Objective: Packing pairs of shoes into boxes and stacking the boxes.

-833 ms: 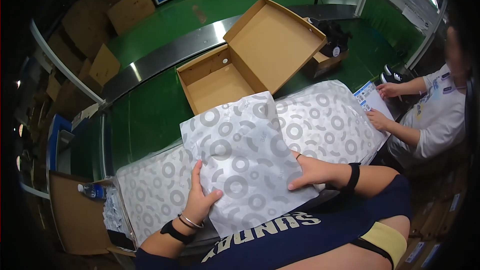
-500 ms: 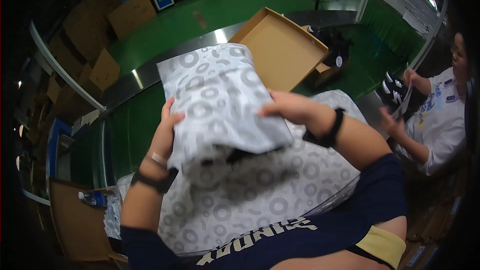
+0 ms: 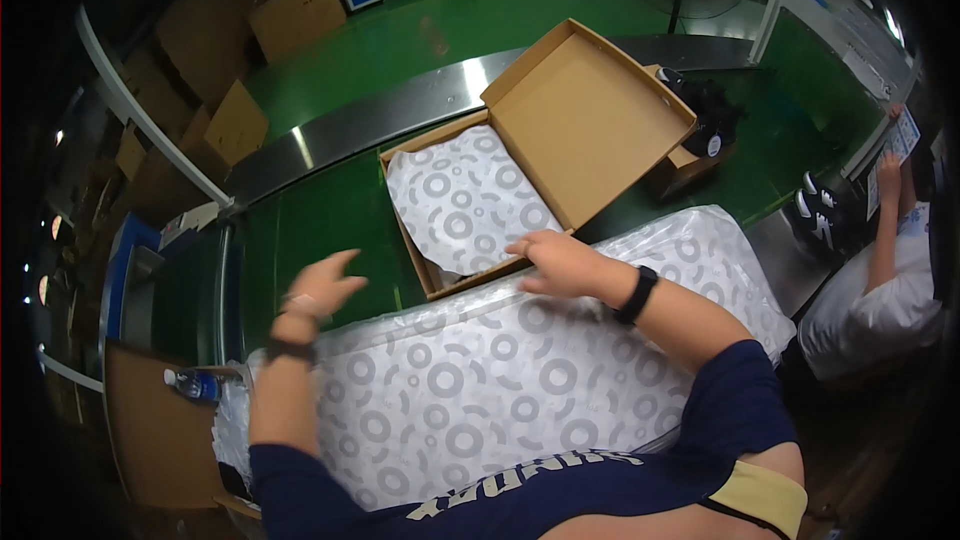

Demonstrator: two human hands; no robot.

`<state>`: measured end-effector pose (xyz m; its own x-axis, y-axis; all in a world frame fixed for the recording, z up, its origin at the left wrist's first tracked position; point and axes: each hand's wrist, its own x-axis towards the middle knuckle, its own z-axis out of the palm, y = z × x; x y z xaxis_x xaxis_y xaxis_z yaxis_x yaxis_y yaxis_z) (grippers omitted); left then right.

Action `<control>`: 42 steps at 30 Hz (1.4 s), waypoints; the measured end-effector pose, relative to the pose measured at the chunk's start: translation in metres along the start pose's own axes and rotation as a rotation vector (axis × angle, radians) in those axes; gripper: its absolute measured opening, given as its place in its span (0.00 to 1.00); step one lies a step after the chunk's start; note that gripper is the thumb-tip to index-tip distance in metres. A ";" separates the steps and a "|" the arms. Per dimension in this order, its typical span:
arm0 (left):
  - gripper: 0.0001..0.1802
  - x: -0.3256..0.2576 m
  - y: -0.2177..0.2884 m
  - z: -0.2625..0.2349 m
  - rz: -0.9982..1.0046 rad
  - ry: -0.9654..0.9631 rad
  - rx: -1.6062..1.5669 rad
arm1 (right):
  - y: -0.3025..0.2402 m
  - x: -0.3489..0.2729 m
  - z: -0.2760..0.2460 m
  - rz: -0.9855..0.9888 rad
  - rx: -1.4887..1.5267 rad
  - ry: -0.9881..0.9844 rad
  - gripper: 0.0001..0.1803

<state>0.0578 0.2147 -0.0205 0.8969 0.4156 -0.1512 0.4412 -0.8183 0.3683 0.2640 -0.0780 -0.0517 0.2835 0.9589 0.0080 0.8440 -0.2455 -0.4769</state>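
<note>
An open brown cardboard box [image 3: 585,125] rests on the green conveyor with its lid raised at the back right. Inside it lies a bundle wrapped in white paper with grey rings [image 3: 470,195]; its contents are hidden. My right hand [image 3: 565,265] is at the box's near right corner, fingers stretched toward the wrapped bundle, gripping nothing. Left of the box, my left hand [image 3: 325,285] hovers empty over the green belt, its thumb and fingers apart. A large stack of the same patterned paper in clear plastic [image 3: 480,380] spreads in front of me, below both hands.
Black shoes in another box [image 3: 690,130] stand behind the raised lid. At right, a co-worker [image 3: 880,300] holds a printed sheet [image 3: 900,145] beside black-and-white shoes [image 3: 820,210]. A water bottle [image 3: 192,384] lies in an open carton [image 3: 155,440] at left. A metal rail [image 3: 370,110] borders the belt.
The wrapped bundle has gone from between my hands into the box, and both hands have let go. My left hand has drawn away leftward. The co-worker has raised the sheet.
</note>
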 end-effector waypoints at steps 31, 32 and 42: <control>0.49 0.027 0.062 0.066 -0.532 -0.006 -1.560 | 0.074 -0.002 -0.020 0.224 0.465 0.095 0.54; 0.50 0.039 0.061 0.067 -0.341 -0.195 -1.735 | 0.080 0.007 -0.003 0.099 0.338 0.094 0.52; 0.25 0.133 0.017 0.129 -0.403 0.118 -1.095 | 0.104 0.076 0.009 0.728 0.852 0.185 0.43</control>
<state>0.1886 0.2046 -0.1523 0.6646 0.6481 -0.3719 0.3801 0.1353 0.9150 0.3689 -0.0296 -0.1081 0.7026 0.5748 -0.4195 -0.1133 -0.4916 -0.8634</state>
